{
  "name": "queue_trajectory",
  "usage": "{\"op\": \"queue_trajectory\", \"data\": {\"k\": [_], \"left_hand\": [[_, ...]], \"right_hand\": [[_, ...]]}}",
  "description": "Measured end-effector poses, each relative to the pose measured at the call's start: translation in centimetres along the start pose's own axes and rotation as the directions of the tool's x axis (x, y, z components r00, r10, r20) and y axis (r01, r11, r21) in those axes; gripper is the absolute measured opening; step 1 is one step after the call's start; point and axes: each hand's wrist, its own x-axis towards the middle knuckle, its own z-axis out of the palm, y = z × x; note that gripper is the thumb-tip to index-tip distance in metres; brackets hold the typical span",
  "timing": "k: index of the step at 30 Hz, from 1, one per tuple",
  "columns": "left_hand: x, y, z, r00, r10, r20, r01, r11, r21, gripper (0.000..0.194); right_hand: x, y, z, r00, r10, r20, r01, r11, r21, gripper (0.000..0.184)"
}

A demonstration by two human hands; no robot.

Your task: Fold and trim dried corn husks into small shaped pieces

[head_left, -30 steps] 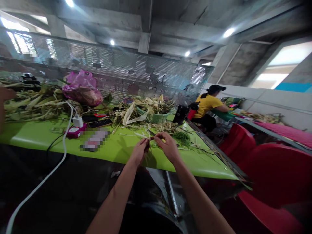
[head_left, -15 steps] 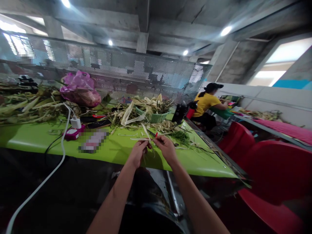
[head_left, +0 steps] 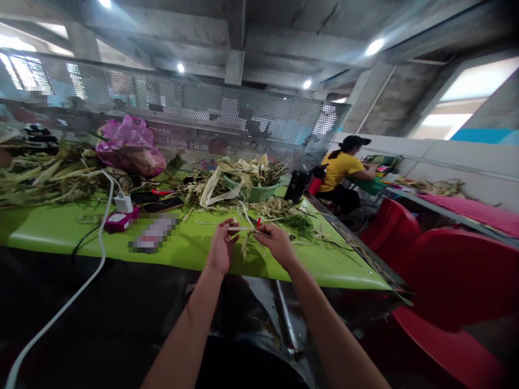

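Over the near edge of a lime-green table, my left hand and my right hand pinch the two ends of a pale dried husk strip, stretched level between them. More thin strips dangle below the strip. A small red-tipped thing shows just above it, between the hands; what it is I cannot make out. Loose husks lie on the table right behind the hands.
A green basket heaped with husks stands behind, a pink plastic bag and a husk pile at the left. A white charger, its cable and a phone lie on the table. Red chairs stand right; a person in yellow sits beyond.
My hands have drawn apart, and the husk strip now spans the gap between them. The left hand has shifted slightly left.
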Motion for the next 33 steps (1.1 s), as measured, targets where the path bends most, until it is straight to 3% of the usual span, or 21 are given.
{"op": "queue_trajectory", "data": {"k": [2, 4, 7, 8, 10, 16, 22, 26, 30, 33], "left_hand": [[0.2, 0.3, -0.3, 0.994, 0.094, -0.058, -0.089, 0.992, 0.087, 0.028], [0.3, 0.7, -0.5, 0.987, 0.157, -0.022, -0.141, 0.935, 0.325, 0.027], [0.3, 1.1, -0.1, 0.966, 0.176, 0.189, -0.258, 0.682, 0.684, 0.023], [0.3, 1.1, 0.1, 0.951, 0.161, 0.263, -0.305, 0.607, 0.733, 0.021], [0.3, 1.1, 0.6, 0.930, 0.111, 0.351, -0.351, 0.551, 0.757, 0.021], [0.3, 0.7, 1.0, 0.924, 0.057, 0.378, -0.345, 0.549, 0.761, 0.019], [0.0, 0.2, 1.1, 0.940, 0.009, 0.342, -0.246, 0.713, 0.657, 0.017], [0.1, 0.1, 1.0, 0.936, -0.041, 0.350, -0.216, 0.717, 0.662, 0.019], [0.5, -0.1, 0.4, 0.943, -0.093, 0.318, -0.139, 0.758, 0.637, 0.021], [0.6, -0.3, 0.1, 0.975, -0.073, 0.212, -0.071, 0.795, 0.602, 0.022]], "right_hand": [[0.0, -0.3, -1.1, 0.998, -0.007, 0.055, 0.010, 0.998, -0.060, 0.020], [0.1, -0.6, -1.9, 0.994, -0.011, 0.107, 0.023, 0.994, -0.111, 0.020], [0.2, -1.0, -2.3, 0.986, -0.021, 0.168, 0.043, 0.991, -0.128, 0.021], [0.3, -1.2, -2.3, 0.982, -0.023, 0.186, 0.047, 0.991, -0.126, 0.022], [0.3, -1.5, -2.2, 0.979, -0.023, 0.200, 0.048, 0.992, -0.117, 0.023], [0.1, -1.9, -1.7, 0.988, -0.054, 0.142, 0.074, 0.987, -0.144, 0.024], [0.0, -1.8, -1.2, 0.992, -0.120, 0.042, 0.126, 0.974, -0.189, 0.025], [0.2, -1.2, -0.5, 0.980, -0.195, -0.043, 0.178, 0.951, -0.252, 0.021], [0.3, -0.3, 0.2, 0.984, -0.153, -0.089, 0.141, 0.981, -0.133, 0.019], [0.1, 0.2, 0.3, 0.977, -0.101, -0.188, 0.093, 0.994, -0.052, 0.025]]}}
